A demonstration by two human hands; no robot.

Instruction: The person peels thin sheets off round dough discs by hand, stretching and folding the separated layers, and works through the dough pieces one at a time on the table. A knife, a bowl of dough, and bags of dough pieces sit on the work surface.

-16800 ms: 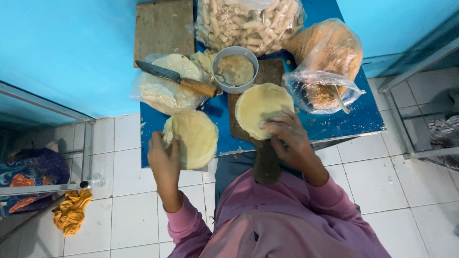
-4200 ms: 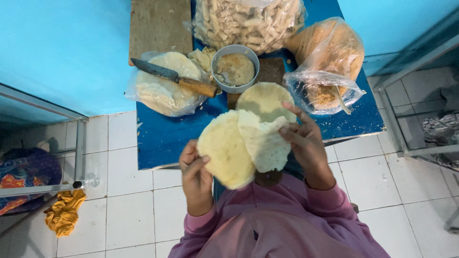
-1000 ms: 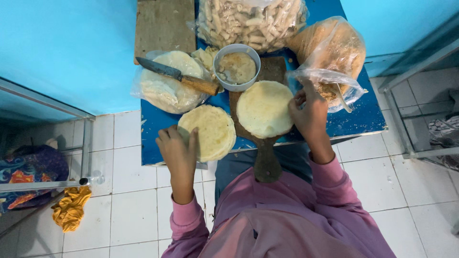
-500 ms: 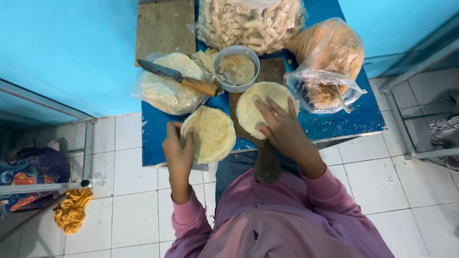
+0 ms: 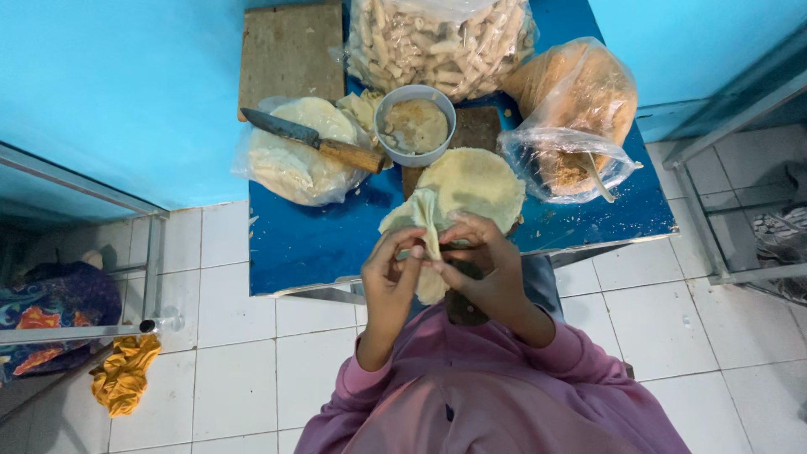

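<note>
At the far left, on the white tiled floor [image 5: 235, 370], a crumpled yellow cloth [image 5: 124, 374] lies beside a metal frame [image 5: 84, 332], with a patterned fabric bundle [image 5: 50, 315] behind it. The blue table [image 5: 311, 244] stands against a turquoise wall [image 5: 118, 92]. On the table's left part, a clear bag of flat wrappers [image 5: 290, 155] sits in front of a worn wooden board [image 5: 290, 50], and a knife [image 5: 315, 141] with a wooden handle lies across that bag, blade pointing left.

The left hand [image 5: 388, 273] is raised near the table's front edge, fingers pinched narrowly on a folded wrapper [image 5: 420, 227], a pale, thin dough round that droops between both hands. The right hand [image 5: 487, 269] meets it from the other side, thumb and fingers also closed on the same sheet. Both hands cover much of the wrapper's lower half, so its fold there cannot be told.

Just behind the hands, a second flat wrapper [image 5: 479, 181] lies on a dark wooden paddle board [image 5: 475, 126], whose handle runs under the hands. A grey bowl of filling [image 5: 414, 124] touches the knife handle. Behind it sits a large clear bag of pale stick-shaped pieces [image 5: 437, 38]. To the right, an open bag of orange-brown crumbs [image 5: 576, 109] slumps near the table's right edge. Pink sleeves [image 5: 471, 387] fill the foreground.
</note>
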